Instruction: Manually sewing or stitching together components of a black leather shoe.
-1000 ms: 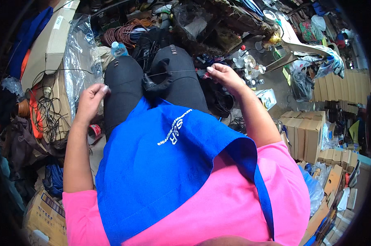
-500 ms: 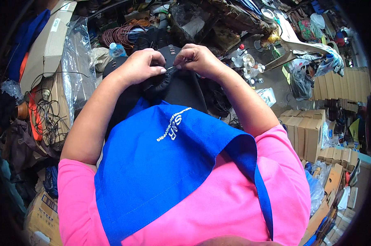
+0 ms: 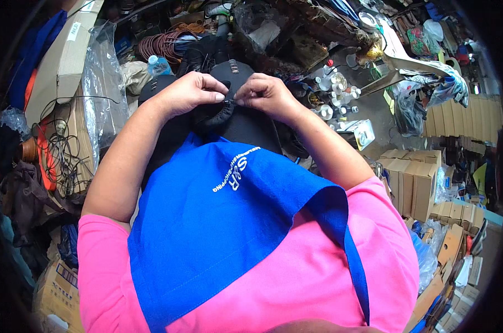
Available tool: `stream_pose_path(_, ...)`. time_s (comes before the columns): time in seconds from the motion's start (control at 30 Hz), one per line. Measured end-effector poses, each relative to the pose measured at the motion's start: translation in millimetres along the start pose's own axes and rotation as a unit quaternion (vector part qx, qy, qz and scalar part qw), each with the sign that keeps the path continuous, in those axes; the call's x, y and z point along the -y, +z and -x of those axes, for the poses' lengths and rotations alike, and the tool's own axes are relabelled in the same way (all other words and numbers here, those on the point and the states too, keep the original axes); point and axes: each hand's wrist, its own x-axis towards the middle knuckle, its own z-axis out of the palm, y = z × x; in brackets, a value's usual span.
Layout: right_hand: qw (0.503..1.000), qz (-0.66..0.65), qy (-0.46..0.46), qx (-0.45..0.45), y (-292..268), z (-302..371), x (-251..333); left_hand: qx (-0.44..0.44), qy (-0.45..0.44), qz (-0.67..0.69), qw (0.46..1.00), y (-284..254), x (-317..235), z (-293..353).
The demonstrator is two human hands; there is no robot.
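Note:
Close together above my lap, my left hand (image 3: 191, 93) and my right hand (image 3: 269, 96) meet with their fingertips almost touching. A thin, shiny metal piece (image 3: 229, 101) lies between them, too small to name for sure. The fingertips of my right hand pinch at its right end. On the other side, my left thumb and fingers are closed together at its left end; what else they hold is hidden. Right under the hands is a black padded item (image 3: 215, 119), rounded and partly covered by my fingers. Dark clothing (image 3: 251, 127) covers my legs, and a blue cloth (image 3: 207, 205) lies over my pink shirt.
Coiled reddish-brown cable (image 3: 165, 47) and a clear bottle with a blue tint (image 3: 158, 66) are beyond my left hand. Several small bottles (image 3: 337, 86) stand on the floor to the right. Cardboard boxes (image 3: 412, 180) are stacked farther right; a long carton (image 3: 68, 61) leans at left.
Both hands have come slightly nearer to me, the right one more, and the thin metal piece between them has come along, now lying more level. My right forearm has shifted a little inward.

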Motion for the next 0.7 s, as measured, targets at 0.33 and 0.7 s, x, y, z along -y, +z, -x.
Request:
stream_pose_path(0.33,0.987,0.151,-0.052,-0.027,0,12,17,0.053,0.017,-0.128,0.990,1,-5,2)
stream_pose_path(0.7,0.867,0.455,-0.127,0.157,-12,-23,63,0.067,0.034,-0.207,0.975,2,-13,1)
